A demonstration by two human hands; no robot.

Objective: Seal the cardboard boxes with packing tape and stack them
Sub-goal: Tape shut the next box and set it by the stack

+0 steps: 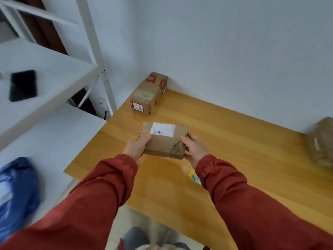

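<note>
The left hand (pixel 137 147) gripped the left end of a small cardboard box (pixel 165 145), thumb on top near its white shipping label (pixel 163 129). The right hand (pixel 194 148) clasped the right end, fingers curled round the edge. The box sat level between them, low over the left part of the wooden surface (pixel 234 150); whether it touched the wood could not be told.

The step looked like carrying this box to be stacked. It would go best kept level, with even pressure from both ends so the thin card did not buckle, then lowered squarely and released only once it had settled. No tape strip could be made out on the box, so its seams were worth checking first.

At the far left, a blurred blue bag (pixel 18 186) lay on a low white shelf and a dark phone (pixel 23 85) on the white shelf (pixel 59 69) above it, both well apart from the work. A longer cardboard box (pixel 148 92) with red markings stood in the far corner against the wall, a likely base for the stack, with bare wood between it and the held box. A small yellow-and-green item (pixel 195 175) showed beneath the right wrist, too hidden to name. A brown wrapped parcel (pixel 321 141) rested at the far right edge. Nothing blocked the way to the corner box.
</note>
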